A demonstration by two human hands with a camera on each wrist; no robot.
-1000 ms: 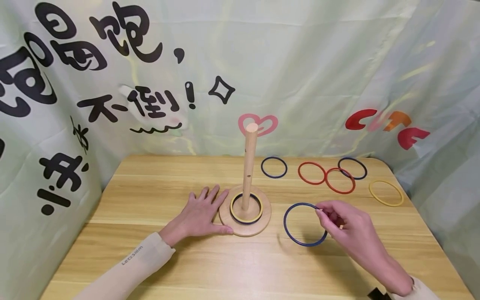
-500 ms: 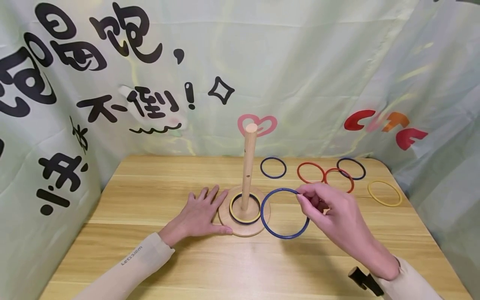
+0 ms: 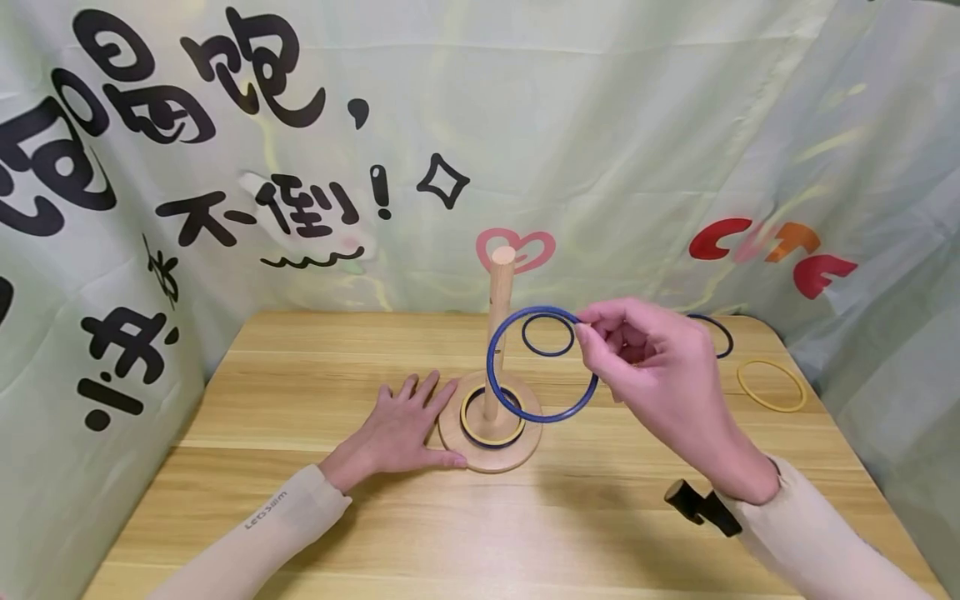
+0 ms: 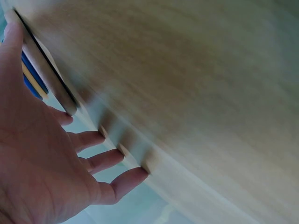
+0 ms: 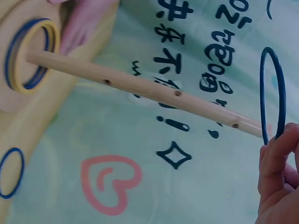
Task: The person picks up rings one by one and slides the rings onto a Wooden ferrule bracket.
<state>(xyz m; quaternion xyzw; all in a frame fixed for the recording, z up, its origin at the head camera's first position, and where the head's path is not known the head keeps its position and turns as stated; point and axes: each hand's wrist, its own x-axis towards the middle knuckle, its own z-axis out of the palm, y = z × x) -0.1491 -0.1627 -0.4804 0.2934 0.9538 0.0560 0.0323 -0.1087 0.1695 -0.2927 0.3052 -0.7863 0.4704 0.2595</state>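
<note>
Fingers of the right hand pinch a blue ring; the spread left hand touches a wooden base.

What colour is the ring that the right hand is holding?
Blue; the ring in the right hand shows best in the head view.

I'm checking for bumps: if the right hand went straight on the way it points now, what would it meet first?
Probably the upright wooden peg, with the blue ring in the right hand leading; depth is unclear, so it may pass above.
</note>
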